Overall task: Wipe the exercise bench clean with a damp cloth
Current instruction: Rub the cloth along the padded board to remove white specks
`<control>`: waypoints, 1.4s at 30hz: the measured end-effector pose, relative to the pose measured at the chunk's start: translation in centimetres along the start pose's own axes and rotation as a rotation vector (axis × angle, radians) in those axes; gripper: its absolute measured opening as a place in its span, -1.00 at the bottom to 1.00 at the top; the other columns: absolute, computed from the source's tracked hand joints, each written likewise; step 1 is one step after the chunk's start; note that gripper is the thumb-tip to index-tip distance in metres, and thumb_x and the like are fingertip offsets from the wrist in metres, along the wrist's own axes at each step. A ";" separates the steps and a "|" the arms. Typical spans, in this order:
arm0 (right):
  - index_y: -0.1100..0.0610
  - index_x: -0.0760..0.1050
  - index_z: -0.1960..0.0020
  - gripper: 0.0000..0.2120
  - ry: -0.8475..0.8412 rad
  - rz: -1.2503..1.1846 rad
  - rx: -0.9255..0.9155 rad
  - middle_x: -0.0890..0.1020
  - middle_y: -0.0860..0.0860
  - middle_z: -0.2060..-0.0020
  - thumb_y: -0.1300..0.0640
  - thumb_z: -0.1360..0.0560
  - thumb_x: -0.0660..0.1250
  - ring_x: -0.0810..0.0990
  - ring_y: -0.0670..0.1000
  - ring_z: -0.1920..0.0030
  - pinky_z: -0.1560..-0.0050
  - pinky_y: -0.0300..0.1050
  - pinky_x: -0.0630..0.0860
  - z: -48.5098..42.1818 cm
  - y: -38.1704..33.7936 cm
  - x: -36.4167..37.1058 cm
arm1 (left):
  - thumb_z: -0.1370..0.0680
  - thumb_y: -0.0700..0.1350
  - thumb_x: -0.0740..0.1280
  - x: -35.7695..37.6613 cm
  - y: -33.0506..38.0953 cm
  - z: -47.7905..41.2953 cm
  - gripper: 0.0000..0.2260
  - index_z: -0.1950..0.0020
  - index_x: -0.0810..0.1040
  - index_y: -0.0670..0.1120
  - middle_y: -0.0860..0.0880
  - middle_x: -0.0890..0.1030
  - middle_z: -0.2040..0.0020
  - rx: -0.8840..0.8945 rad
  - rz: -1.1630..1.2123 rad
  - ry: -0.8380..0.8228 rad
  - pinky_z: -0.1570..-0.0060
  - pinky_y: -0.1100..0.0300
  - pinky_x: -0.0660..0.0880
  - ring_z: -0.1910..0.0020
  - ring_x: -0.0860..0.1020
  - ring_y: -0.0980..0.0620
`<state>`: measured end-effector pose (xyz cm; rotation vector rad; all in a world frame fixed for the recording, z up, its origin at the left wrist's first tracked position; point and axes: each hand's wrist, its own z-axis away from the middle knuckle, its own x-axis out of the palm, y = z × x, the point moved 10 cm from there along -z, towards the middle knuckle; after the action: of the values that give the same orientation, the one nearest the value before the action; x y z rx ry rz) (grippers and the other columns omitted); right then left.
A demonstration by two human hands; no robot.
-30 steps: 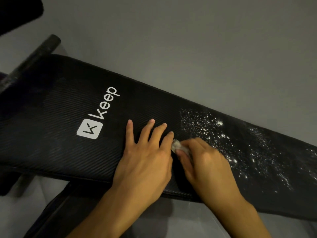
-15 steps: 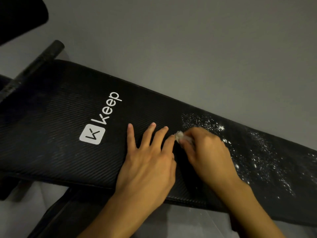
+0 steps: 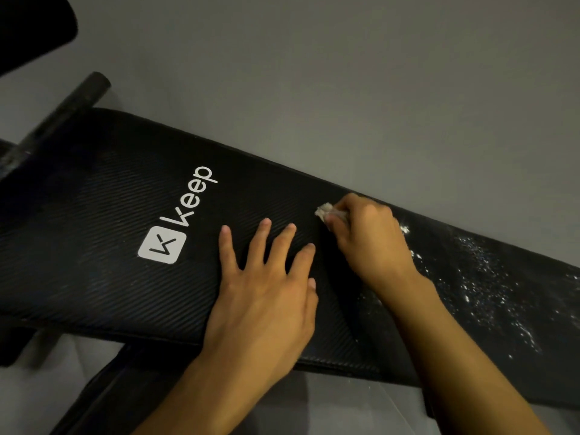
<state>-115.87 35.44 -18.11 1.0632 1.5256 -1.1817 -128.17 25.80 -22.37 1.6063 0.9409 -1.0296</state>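
Exercise bench (image 3: 110,215): black pad under both hands, running on past them to left and right. Cloth (image 3: 324,211): small pale wad, pinched in curled fingers of right hand (image 3: 370,237), pressed on pad near far edge, just beyond left fingertips. Left hand (image 3: 263,293) flat, fingers spread, bracing pad. White specks (image 3: 483,277) lie right of right hand, unwiped.

Best approach, judged:
- press firmly
- stroke toward specks
- overlap passes
- turn wad once loaded

Count: one bench, one cloth, two hands, one logo (image 3: 161,248) left of left hand. Specks too many to count.

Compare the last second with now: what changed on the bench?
The right hand, gripping the cloth, slid away toward the far edge of the bench, over the white specks. The left hand stayed flat on the bench; no grip changed.
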 end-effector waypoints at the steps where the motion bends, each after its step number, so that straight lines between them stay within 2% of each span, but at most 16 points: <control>1: 0.09 0.53 -0.16 -0.77 0.010 -0.007 0.021 0.63 0.05 -0.02 -0.03 -0.60 0.32 0.63 0.07 0.06 0.07 0.12 0.62 -0.6 0.1 0.0 | -0.60 0.09 0.07 0.0 0.0 0.0 -0.53 -0.43 0.53 0.00 -0.13 0.46 -0.50 0.001 0.001 -0.005 -0.44 -0.51 0.12 -0.55 0.32 -0.24; 7: 0.02 0.54 -0.12 -0.81 -0.078 -0.021 -0.033 0.61 -0.06 0.05 -0.04 -0.58 0.32 0.60 -0.09 0.15 0.14 -0.03 0.63 2.4 -0.3 0.2 | -0.58 0.10 0.09 0.1 -0.1 -0.2 -0.54 -0.40 0.54 0.02 -0.13 0.48 -0.48 -0.002 0.009 -0.009 -0.43 -0.51 0.15 -0.53 0.35 -0.23; 9: 0.01 0.55 -0.12 -0.81 -0.077 -0.013 -0.018 0.63 -0.05 0.05 -0.05 -0.58 0.33 0.62 -0.04 0.12 0.11 0.02 0.64 1.3 0.2 0.2 | -0.58 0.09 0.09 0.1 -0.1 -0.2 -0.54 -0.38 0.55 0.01 -0.13 0.49 -0.47 -0.009 0.015 0.001 -0.42 -0.51 0.15 -0.53 0.36 -0.23; 11: 0.05 0.56 -0.12 -0.80 -0.045 0.003 0.027 0.65 0.04 0.04 -0.04 -0.58 0.33 0.64 0.09 0.07 0.07 0.14 0.62 -1.2 0.7 0.1 | -0.57 0.09 0.10 0.1 -0.1 -0.3 -0.55 -0.38 0.56 0.01 -0.13 0.50 -0.45 -0.008 0.017 0.005 -0.42 -0.51 0.16 -0.52 0.36 -0.22; 14: 0.13 0.55 -0.10 -0.77 -0.018 0.003 0.103 0.64 0.13 0.05 -0.02 -0.58 0.33 0.63 0.19 0.07 0.06 0.18 0.61 -4.0 0.8 0.1 | -0.57 0.08 0.11 0.0 0.0 -0.2 -0.55 -0.38 0.57 0.01 -0.13 0.51 -0.45 -0.003 0.020 0.014 -0.41 -0.51 0.16 -0.52 0.38 -0.22; 21: 0.03 0.56 -0.12 -0.80 -0.084 -0.029 0.029 0.65 -0.01 0.07 -0.05 -0.58 0.34 0.65 0.02 0.11 0.11 0.08 0.63 -0.6 0.2 0.3 | -0.56 0.10 0.12 0.1 -0.1 -0.3 -0.55 -0.36 0.58 0.01 -0.14 0.52 -0.44 0.000 0.036 0.020 -0.40 -0.52 0.17 -0.51 0.38 -0.23; 25: 0.11 0.56 -0.08 -0.73 -0.049 0.020 0.099 0.65 0.13 0.04 -0.08 -0.58 0.31 0.63 0.21 0.05 0.05 0.16 0.60 -4.7 1.4 0.1 | -0.57 0.09 0.11 0.0 0.0 -0.3 -0.55 -0.36 0.58 0.00 -0.13 0.52 -0.44 -0.001 0.041 0.025 -0.42 -0.51 0.18 -0.51 0.38 -0.22; 29: 0.17 0.56 -0.07 -0.71 -0.040 0.040 0.152 0.64 0.18 0.04 -0.06 -0.61 0.29 0.61 0.23 0.07 0.09 0.11 0.59 -6.4 1.7 0.3 | -0.58 0.09 0.09 -0.2 -0.1 -0.2 -0.55 -0.37 0.56 0.02 -0.11 0.51 -0.45 0.005 0.046 0.025 -0.44 -0.49 0.16 -0.52 0.37 -0.21; 32: 0.11 0.57 -0.08 -0.75 -0.075 0.000 0.075 0.65 0.08 0.11 -0.06 -0.61 0.27 0.63 0.10 0.15 0.13 0.13 0.61 -2.1 0.4 0.3 | -0.56 0.06 0.07 -0.3 -0.1 -0.1 -0.53 -0.37 0.56 0.00 -0.11 0.51 -0.45 0.011 0.051 0.020 -0.44 -0.49 0.16 -0.53 0.36 -0.21; 35: 0.00 0.55 -0.05 -0.71 -0.112 -0.066 -0.008 0.60 -0.10 0.16 -0.17 -0.58 0.18 0.59 -0.10 0.24 0.22 0.02 0.60 4.9 -1.2 -0.3 | -0.53 0.04 0.06 -0.4 0.0 0.0 -0.51 -0.38 0.55 -0.01 -0.14 0.50 -0.46 0.019 0.050 0.008 -0.43 -0.50 0.16 -0.53 0.36 -0.22; 39: -0.11 0.51 -0.03 -0.66 -0.181 -0.087 0.042 0.56 -0.17 0.12 -0.29 -0.55 0.09 0.60 -0.10 0.18 0.20 0.00 0.58 12.4 -1.7 -0.3 | -0.54 0.01 0.17 -0.5 0.0 0.1 -0.55 -0.39 0.55 -0.03 -0.17 0.48 -0.48 0.019 0.063 -0.017 -0.42 -0.53 0.15 -0.54 0.34 -0.25; 42: -0.17 0.50 -0.02 -0.73 -0.128 -0.050 0.059 0.56 -0.20 0.13 -0.28 -0.52 0.14 0.62 -0.10 0.22 0.33 -0.05 0.59 15.3 -2.1 -0.6 | -0.54 -0.02 0.25 -0.7 0.3 0.2 -0.58 -0.37 0.57 -0.05 -0.20 0.49 -0.47 0.022 0.074 -0.016 -0.41 -0.54 0.14 -0.53 0.35 -0.28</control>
<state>-115.47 20.04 -19.18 0.9737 1.4330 -1.3113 -128.23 25.45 -21.66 1.6366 0.8564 -1.0033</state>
